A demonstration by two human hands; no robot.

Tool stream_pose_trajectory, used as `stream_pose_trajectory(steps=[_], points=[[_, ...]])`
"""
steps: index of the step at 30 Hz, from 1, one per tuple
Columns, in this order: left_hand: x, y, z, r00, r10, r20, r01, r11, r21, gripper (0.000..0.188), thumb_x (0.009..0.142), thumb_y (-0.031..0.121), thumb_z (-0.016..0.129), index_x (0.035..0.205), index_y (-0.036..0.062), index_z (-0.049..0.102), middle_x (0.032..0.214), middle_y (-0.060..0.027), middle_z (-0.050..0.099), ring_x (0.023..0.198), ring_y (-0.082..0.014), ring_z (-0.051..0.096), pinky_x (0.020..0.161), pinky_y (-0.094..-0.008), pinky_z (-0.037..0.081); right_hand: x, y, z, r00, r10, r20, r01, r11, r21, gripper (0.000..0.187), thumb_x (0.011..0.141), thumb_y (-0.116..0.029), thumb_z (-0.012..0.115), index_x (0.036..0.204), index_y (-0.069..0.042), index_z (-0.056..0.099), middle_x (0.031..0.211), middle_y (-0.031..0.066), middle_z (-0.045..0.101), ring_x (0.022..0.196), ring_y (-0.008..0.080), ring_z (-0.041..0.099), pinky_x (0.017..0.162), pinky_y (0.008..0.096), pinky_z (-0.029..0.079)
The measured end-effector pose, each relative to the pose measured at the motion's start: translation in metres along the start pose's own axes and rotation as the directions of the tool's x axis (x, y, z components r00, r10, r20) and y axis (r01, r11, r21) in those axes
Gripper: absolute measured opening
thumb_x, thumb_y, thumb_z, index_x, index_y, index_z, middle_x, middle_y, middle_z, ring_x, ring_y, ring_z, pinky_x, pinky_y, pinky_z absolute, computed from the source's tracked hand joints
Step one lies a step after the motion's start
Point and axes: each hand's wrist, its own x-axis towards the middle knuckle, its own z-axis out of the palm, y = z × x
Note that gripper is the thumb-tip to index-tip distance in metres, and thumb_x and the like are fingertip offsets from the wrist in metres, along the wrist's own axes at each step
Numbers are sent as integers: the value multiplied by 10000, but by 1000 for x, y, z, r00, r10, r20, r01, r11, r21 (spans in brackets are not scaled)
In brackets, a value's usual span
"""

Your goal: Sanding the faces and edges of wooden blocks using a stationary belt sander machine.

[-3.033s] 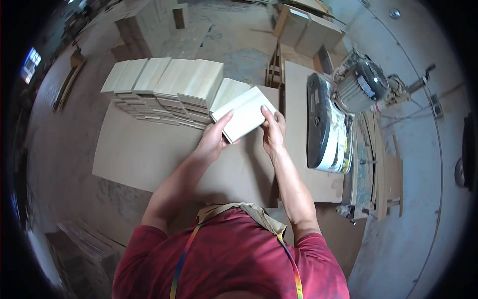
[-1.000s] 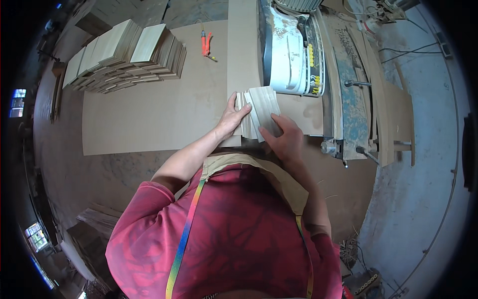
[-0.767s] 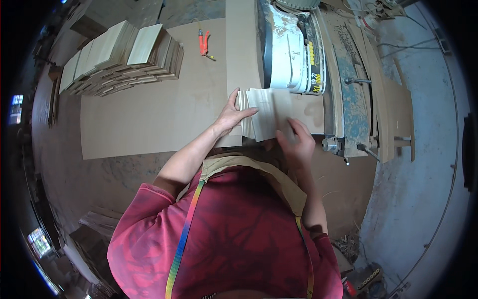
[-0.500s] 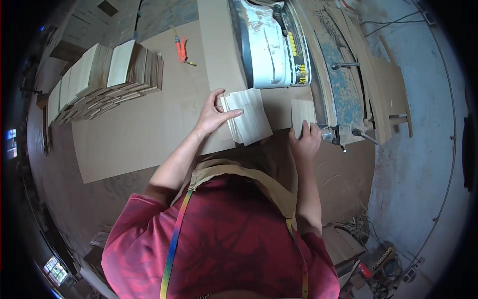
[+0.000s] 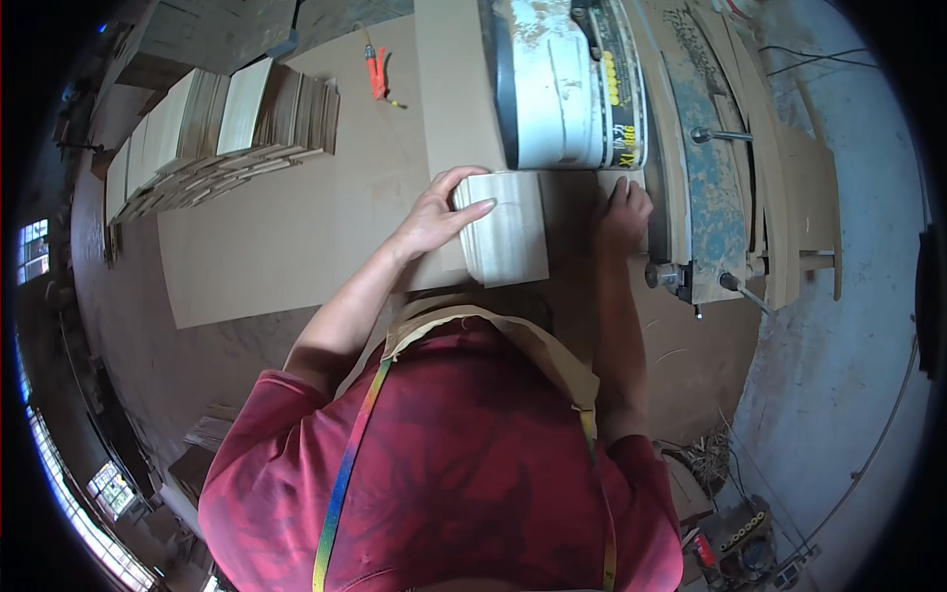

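Note:
My left hand (image 5: 434, 222) is wrapped round the left side of a stack of thin pale wooden boards (image 5: 513, 227), thumb lying across the top one. To the right, my right hand (image 5: 623, 219) has its fingers bunched on a thin wooden board (image 5: 608, 180) at the front edge of a white machine (image 5: 557, 109). Only a little of that board shows; the hand and the machine's housing cover the remainder.
Rows of stacked thin boards (image 5: 247, 113) stand at the far left of the brown work surface (image 5: 256, 261). Orange-handled pliers or cutters (image 5: 377, 74) lie behind them. A worn blue metal bed with knobs (image 5: 718, 227) runs right of the machine, beside a pale wall.
My right hand has pushed its board forward, toward and partly under the machine. My left hand still holds the stack, whose boards now sit more evenly. The whole view has shifted slightly.

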Motion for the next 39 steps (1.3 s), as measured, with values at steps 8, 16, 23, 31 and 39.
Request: stream_pose_trajectory(steps=[8, 16, 23, 31, 39], points=[[14, -15, 33, 965, 175, -195, -130, 966, 226, 472, 1116, 399, 658, 1517, 152, 617, 1486, -121, 570, 1259, -266, 597, 1082, -369, 503, -29, -131, -123, 950, -110, 291, -38, 887, 461, 683, 852, -277, 893, 1425, 20, 669, 1489, 291, 599, 1296, 489, 619, 1060, 527, 549], [1, 4, 8, 992, 120, -38, -119, 993, 24, 529, 1184, 511, 436, 1540, 159, 608, 1561, -123, 524, 1288, -241, 584, 1005, -332, 535, -33, -126, -130, 971, -155, 183, -3, 757, 653, 642, 816, -236, 893, 1373, 22, 704, 1499, 289, 590, 1319, 495, 612, 1074, 538, 553], [-18, 14, 2, 997, -69, 21, 72, 977, -201, 484, 1164, 444, 544, 1583, 208, 596, 1725, -174, 338, 1485, -322, 481, 1146, -417, 482, -34, -122, -127, 954, -240, 180, 40, 697, 716, 605, 770, -188, 899, 1319, 6, 737, 1497, 248, 596, 1306, 453, 623, 1056, 513, 568], [-21, -5, -8, 994, 53, 96, -48, 997, -52, 514, 1114, 372, 663, 1605, 248, 577, 1760, -173, 282, 1518, -317, 448, 1124, -404, 470, -32, -109, -148, 980, -182, 80, 58, 649, 759, 565, 745, -151, 903, 1278, -31, 759, 1493, 214, 607, 1278, 403, 631, 1035, 480, 576], [-29, -12, -19, 996, -2, 89, 9, 997, -75, 633, 1016, 235, 813, 1602, 243, 574, 1778, -191, 237, 1570, -328, 383, 1194, -426, 414, -71, -24, -93, 993, 22, 119, -50, 971, 234, 506, 825, -200, 843, 1294, -41, 737, 1387, 226, 636, 1233, 447, 631, 1054, 520, 538]])
